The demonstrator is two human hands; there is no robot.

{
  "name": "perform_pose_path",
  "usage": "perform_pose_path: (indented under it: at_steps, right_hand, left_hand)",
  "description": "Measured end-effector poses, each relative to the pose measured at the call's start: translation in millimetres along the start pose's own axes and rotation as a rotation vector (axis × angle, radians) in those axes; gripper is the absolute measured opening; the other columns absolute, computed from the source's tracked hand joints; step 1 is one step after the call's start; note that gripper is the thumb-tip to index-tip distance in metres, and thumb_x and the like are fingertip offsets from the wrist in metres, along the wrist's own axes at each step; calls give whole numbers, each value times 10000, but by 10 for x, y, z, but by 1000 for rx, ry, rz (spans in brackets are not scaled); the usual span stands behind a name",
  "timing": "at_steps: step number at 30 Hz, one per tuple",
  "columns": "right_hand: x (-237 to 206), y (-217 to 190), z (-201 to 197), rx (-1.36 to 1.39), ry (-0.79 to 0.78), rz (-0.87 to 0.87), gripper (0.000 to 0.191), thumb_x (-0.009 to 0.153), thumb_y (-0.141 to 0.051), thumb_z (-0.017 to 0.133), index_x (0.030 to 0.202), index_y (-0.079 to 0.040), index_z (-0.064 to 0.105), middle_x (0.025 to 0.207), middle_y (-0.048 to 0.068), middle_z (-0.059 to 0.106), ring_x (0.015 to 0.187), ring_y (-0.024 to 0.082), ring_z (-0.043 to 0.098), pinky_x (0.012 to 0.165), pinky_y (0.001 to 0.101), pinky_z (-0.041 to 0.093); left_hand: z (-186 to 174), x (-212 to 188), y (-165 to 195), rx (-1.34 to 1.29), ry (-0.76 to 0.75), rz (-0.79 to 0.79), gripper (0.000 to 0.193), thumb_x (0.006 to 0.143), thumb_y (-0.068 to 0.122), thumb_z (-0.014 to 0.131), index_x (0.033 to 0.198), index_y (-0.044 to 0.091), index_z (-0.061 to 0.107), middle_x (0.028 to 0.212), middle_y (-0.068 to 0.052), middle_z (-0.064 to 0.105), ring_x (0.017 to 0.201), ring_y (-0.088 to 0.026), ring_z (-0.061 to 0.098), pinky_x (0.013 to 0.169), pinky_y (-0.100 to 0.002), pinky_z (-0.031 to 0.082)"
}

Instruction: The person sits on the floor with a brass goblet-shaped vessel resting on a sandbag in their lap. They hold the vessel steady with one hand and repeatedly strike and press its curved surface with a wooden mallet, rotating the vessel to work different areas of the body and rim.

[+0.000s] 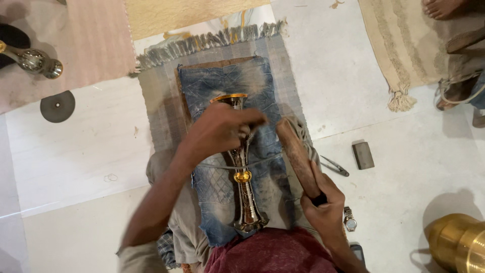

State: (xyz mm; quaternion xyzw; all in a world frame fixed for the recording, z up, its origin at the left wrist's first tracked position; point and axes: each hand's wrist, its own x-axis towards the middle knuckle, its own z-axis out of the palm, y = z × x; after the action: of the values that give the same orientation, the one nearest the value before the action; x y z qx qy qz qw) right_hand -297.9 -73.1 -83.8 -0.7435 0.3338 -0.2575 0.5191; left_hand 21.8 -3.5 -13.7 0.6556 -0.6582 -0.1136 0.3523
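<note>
A long silver and gold metal stand (243,192) lies lengthwise on a worn blue denim cloth (227,86), its gold rim pointing away from me. My left hand (220,129) presses down on the upper part of the stand, fingers curled over it. A thin cord (262,161) crosses the stand near its gold knob. My right hand (323,210) grips a wooden mallet (297,154) by its lower end, the head raised just right of the stand. The fingertips of my left hand are hidden.
A grey fringed mat (283,65) lies under the denim. Small pliers (334,167), a grey block (362,154) and a wristwatch (349,220) sit on the white floor at right. A brass vessel (457,242) is bottom right, a grey disc (57,106) left, another person's foot (444,7) top right.
</note>
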Motion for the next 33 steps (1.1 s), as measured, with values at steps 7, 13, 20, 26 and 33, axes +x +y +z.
perform_pose_path:
  at_steps: [7, 13, 20, 26, 33]
  right_hand:
    - [265, -108, -30, 23, -40, 67, 799, 715, 109, 668, 1486, -41, 527, 1087, 118, 736, 865, 106, 695, 702, 199, 564]
    - [932, -543, -299, -212, -246, -191, 751, 699, 81, 678, 1424, -103, 616, 1176, 131, 744, 716, 123, 650, 569, 226, 511]
    - [1707, -1654, -553, -922, -375, -917, 709, 840, 8, 724, 1460, -301, 573, 1109, 49, 755, 573, 136, 602, 394, 240, 418]
    - [1713, -2090, -404, -1024, -535, -913, 825, 776, -45, 710, 1526, -332, 522, 1166, 30, 707, 619, 148, 644, 395, 275, 457]
    - [1618, -2338, -336, -1133, -485, -1109, 846, 735, -92, 724, 1510, -370, 529, 1080, -19, 674, 654, 193, 665, 566, 333, 547]
  left_hand:
    - [407, -411, 411, -71, 827, -351, 210, 1008, -57, 587, 1149, 30, 715, 988, -72, 794, 814, -158, 806, 644, -257, 614]
    - [498, -390, 400, -69, 865, -325, 244, 943, -107, 558, 1124, -10, 691, 1005, -131, 779, 800, -185, 786, 670, -276, 616]
    - [663, -351, 396, -22, 982, -346, 282, 922, -84, 515, 1136, -38, 693, 928, -105, 776, 770, -185, 785, 679, -281, 629]
    - [903, -361, 455, 84, 1151, -383, 203, 916, 20, 562, 1073, -34, 680, 921, -118, 748, 765, -198, 754, 695, -321, 602]
    - [1078, -485, 355, 87, 1168, -389, 231, 868, 127, 600, 1016, -26, 690, 700, -67, 633, 570, -169, 621, 570, -350, 516]
